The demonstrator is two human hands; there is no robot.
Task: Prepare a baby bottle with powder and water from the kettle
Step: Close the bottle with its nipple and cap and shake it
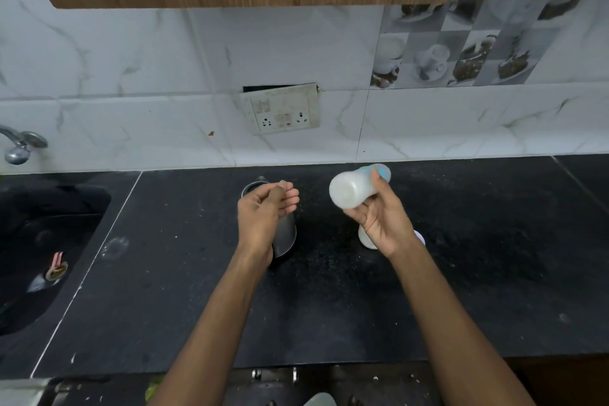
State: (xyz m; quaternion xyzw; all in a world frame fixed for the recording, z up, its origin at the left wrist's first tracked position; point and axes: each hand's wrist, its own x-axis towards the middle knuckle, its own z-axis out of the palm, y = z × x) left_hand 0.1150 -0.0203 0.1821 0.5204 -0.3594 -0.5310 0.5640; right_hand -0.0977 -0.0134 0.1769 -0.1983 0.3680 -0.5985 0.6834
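Bottle preparation looks nearly done. At 9 o'clock of the kettle (284, 234) the left hand (263, 211) hovers with loosely curled fingers, holding nothing. At 3 o'clock the right hand (379, 217) grips the bottle (354, 188), tilted sideways above the counter (164, 273), milky inside and capped; I judge it is being shaken.

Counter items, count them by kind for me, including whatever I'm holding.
Bottle, held in the right hand: 1
Kettle, behind the left hand: 1
White container, partly hidden under the right hand: 1
Total: 3
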